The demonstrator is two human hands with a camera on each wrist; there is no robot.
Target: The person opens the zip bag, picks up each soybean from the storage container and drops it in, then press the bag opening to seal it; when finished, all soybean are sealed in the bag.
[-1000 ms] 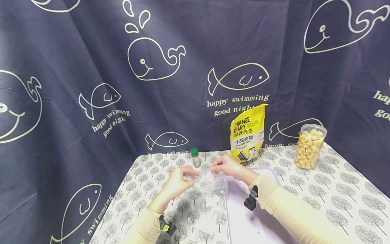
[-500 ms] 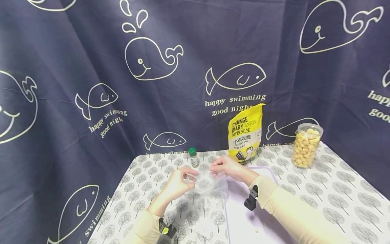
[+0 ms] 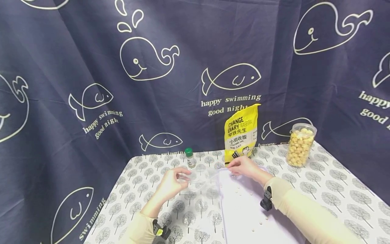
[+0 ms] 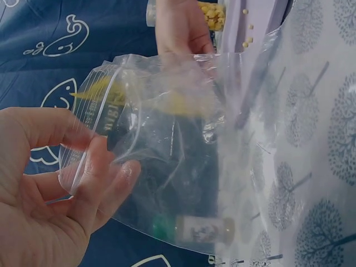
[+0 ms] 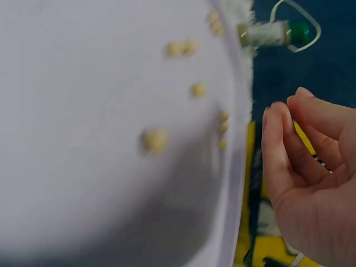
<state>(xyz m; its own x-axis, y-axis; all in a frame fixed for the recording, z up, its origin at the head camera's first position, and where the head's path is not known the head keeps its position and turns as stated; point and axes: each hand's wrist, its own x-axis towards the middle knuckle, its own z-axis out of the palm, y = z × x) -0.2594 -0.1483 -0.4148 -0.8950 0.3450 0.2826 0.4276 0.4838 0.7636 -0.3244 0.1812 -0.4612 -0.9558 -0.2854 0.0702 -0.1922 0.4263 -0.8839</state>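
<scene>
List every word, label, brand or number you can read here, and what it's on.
"CHANGE DIARY": yellow bag
"举铁先生": yellow bag
"小鸡收腹": yellow bag
"happy swimming": dark blue curtain, repeated
"good night": dark blue curtain, repeated
Too small to read with certainty: the yellow bag's finer print, and the label on the green-capped bottle.

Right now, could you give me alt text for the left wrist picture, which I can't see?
The person's left hand holds a clear zip bag by its zip edge. A small green-capped bottle shows through the plastic; at the top, the right hand appears near a pale tray dotted with small yellow pieces.
</scene>
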